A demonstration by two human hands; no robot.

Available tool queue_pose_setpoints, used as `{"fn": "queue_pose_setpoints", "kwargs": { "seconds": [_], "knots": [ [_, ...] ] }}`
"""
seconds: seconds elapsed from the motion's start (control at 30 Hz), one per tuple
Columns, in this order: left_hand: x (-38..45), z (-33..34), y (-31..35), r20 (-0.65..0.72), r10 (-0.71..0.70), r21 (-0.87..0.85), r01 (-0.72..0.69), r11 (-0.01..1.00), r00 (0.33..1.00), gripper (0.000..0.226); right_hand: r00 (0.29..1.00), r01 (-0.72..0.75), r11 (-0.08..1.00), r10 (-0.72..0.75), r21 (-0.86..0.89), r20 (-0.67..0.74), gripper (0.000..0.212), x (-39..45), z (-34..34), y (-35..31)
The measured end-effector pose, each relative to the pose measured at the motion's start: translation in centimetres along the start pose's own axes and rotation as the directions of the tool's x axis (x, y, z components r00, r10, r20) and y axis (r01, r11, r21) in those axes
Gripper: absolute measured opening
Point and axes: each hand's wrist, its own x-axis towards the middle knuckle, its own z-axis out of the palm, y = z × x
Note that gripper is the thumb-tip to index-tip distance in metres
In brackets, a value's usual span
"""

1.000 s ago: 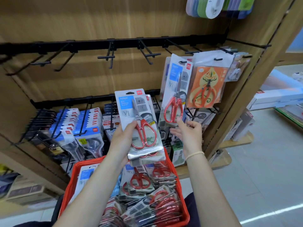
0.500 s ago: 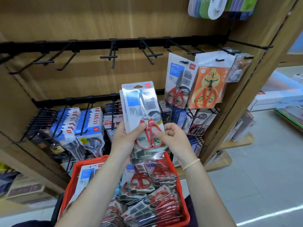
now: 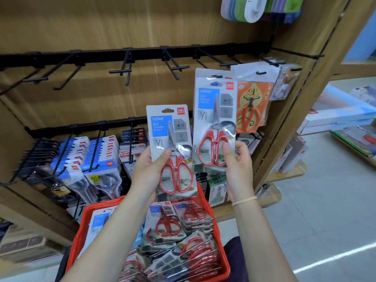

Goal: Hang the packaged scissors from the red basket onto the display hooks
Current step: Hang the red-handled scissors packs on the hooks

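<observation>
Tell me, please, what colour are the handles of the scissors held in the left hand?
Red, with a silver blade, on the scissors in the left hand; the head view shows it.

Red basket (image 3: 224,267) cut off by the bottom edge, its lower packs (image 3: 195,259) motion-blurred; print on the right-hand scissors pack (image 3: 214,110) too smeared to read, its hang hole against the hook unclear; green packs (image 3: 262,7) clipped at top.

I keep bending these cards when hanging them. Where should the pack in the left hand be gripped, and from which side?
Probably low on the scissors pack, from its left edge, as the left hand does: thumb across the front near the red handles, where the blister stiffens the card. That leaves the hang hole at the top free for a hook.
</observation>
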Motion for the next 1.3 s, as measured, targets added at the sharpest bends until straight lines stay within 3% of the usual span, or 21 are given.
{"fn": "queue_pose_setpoints", "kwargs": {
  "seconds": [0.27,0.47,0.73,0.87,0.9,1.0,1.13,1.23,1.3],
  "knots": [
    [0.2,0.9,0.3,-0.003,0.014,0.004,-0.014,1.0,1.0,0.028,0.999,0.028,0.999,-0.029,-0.031,-0.041,0.013,2.4,-0.2,-0.7],
    [0.0,1.0,0.3,-0.032,0.042,-0.01,-0.042,0.999,0.999,0.02,0.996,-0.028,0.998,0.023,-0.056,-0.089,0.028,3.4,0.4,-0.5],
    [-0.3,0.5,-1.1,-0.073,0.011,-0.017,-0.012,1.0,0.997,0.019,0.966,-0.217,0.976,0.214,-0.006,-0.147,0.035,2.5,0.2,1.5],
    [0.2,2.0,-0.5,-0.025,0.036,0.006,-0.036,0.999,0.999,0.017,0.949,-0.299,0.952,0.305,0.069,-0.084,0.061,1.5,0.0,1.7],
    [0.4,2.5,-0.3,-0.01,0.044,0.008,-0.044,0.999,0.999,0.017,0.948,-0.31,0.949,0.312,0.051,-0.06,0.06,1.2,-0.1,1.6],
    [1.1,4.3,0.3,0.027,0.076,0.001,-0.076,0.997,0.997,0.016,0.961,-0.27,0.961,0.273,-0.067,0.039,0.031,0.4,-0.4,0.9],
    [2.1,6.5,0.9,0.091,0.109,0.011,-0.11,0.994,0.99,0.016,0.96,-0.152,0.971,0.19,-0.186,0.208,0.041,-0.1,-0.5,0.0],
    [2.6,7.4,1.1,0.19,0.094,0.031,-0.101,0.994,0.977,0.024,0.982,-0.076,0.99,0.094,-0.116,0.165,0.02,0.3,-0.6,-0.4],
    [2.7,7.5,1.0,0.233,0.081,0.055,-0.096,0.994,0.969,0.02,0.989,-0.047,0.994,0.061,-0.101,0.134,0.018,0.9,-0.9,-0.8]
  ]
}}
